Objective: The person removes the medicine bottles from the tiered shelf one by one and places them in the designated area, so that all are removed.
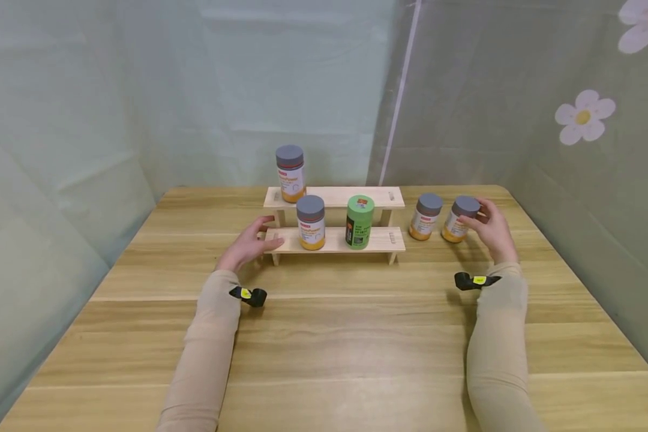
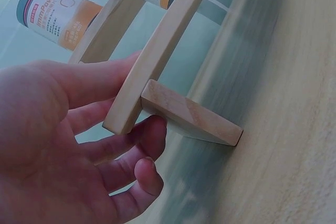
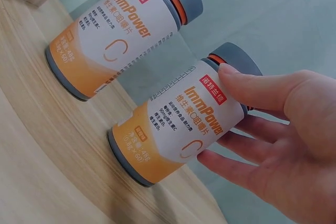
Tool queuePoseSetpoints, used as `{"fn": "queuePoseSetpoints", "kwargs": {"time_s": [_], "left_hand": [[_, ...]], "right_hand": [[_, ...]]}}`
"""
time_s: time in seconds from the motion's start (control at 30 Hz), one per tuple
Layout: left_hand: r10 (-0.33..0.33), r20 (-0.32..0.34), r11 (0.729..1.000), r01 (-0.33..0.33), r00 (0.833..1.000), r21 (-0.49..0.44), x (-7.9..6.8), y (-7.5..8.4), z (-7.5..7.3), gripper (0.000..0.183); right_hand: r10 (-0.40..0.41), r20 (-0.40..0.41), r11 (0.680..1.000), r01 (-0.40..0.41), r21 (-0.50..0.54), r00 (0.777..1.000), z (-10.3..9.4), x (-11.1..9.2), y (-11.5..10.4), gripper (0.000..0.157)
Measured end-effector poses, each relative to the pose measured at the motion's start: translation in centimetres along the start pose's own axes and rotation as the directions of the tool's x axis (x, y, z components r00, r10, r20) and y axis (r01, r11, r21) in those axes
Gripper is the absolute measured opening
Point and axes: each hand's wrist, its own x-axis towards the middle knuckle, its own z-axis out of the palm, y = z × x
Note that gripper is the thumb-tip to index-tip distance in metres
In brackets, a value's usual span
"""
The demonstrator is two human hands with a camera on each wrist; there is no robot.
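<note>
My left hand grips the left end of the lower step of a two-step wooden shelf. In the left wrist view the thumb lies on top of the board and the fingers curl beneath. At the right, my right hand holds a grey-capped vitamin bottle between thumb and fingers near its cap. That bottle stands a little tilted, and in the right wrist view its orange-and-white label faces the camera. A matching bottle stands just left of it on the table.
On the upper step, at its left, stands another grey-capped bottle. The lower step bears one more such bottle and a green canister. A wood-grain table lies beneath, with a pale curtain behind.
</note>
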Motion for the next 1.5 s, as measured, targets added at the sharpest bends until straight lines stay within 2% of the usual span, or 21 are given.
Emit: {"fn": "queuePoseSetpoints", "kwargs": {"time_s": [0.33,0.57,1.0,1.5], "left_hand": [[-0.004,0.001,1.000,0.004,1.000,-0.014,-0.1,-0.2,-0.1,0.078],[0.000,0.008,1.000,0.000,1.000,-0.008,0.0,-0.3,-0.2,0.078],[-0.010,0.013,1.000,0.010,1.000,-0.018,0.2,-0.5,0.0,0.077],[-0.008,0.015,1.000,0.008,1.000,-0.004,0.1,-0.4,0.0,0.078]], "right_hand": [[-0.007,0.049,1.000,0.008,-0.005,0.999,-0.3,0.3,-0.4,0.076],[-0.020,0.008,1.000,0.020,0.019,1.000,-0.7,-0.2,-1.1,0.078],[-0.101,-0.065,0.995,0.101,-0.002,0.993,-0.7,-0.5,-2.2,0.067],[-0.218,-0.071,0.976,0.215,-0.040,0.973,0.2,-0.7,-5.6,0.057]]}}
